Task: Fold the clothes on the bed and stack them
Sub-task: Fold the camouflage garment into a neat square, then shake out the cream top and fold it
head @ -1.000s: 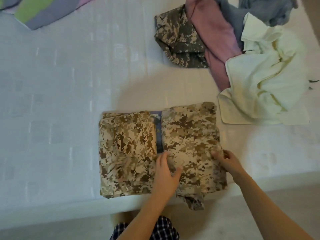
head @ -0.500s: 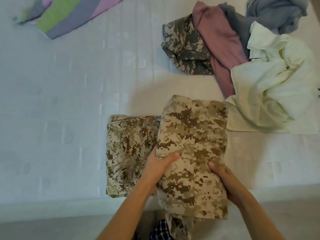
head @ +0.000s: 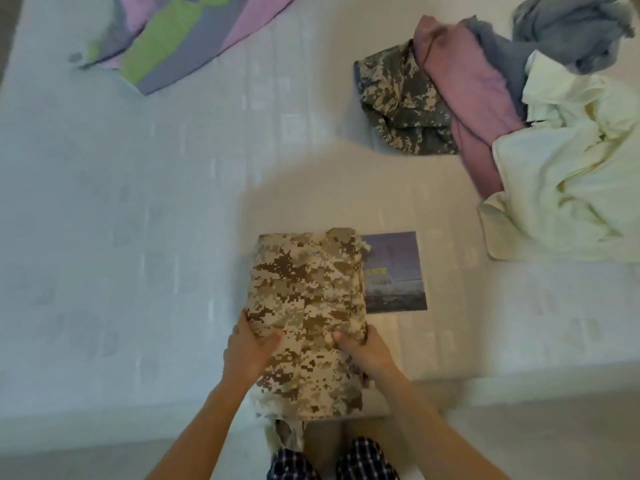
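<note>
tan camo garment point(head: 306, 317): folded into a narrow bundle at the near edge of the bed point(head: 138, 237), long axis running away from you, far end toward the middle of the bed, near end overhanging the edge with a loose flap hanging down.
your left hand point(head: 247, 351): closed on the bundle's left near side, thumb on top, fingers underneath out of sight.
your right hand point(head: 367, 351): closed on the bundle's right near side, thumb on top, rest tucked under.
purple label patch point(head: 394, 271): flat on the bed just right of the bundle, its left edge hidden under the camo.
unfolded pile: far right of the bed, well apart from the bundle: grey-green camo garment point(head: 401, 102), mauve garment point(head: 474, 102) lying over it, grey garment point(head: 568, 32) at the back, cream garment point(head: 568, 181) nearest you.
striped blanket point(head: 180, 36): far left, pink, green and grey bands.
path: bare bed between the bundle and both piles.
plaid shorts point(head: 332, 460): yours, bottom of view.
</note>
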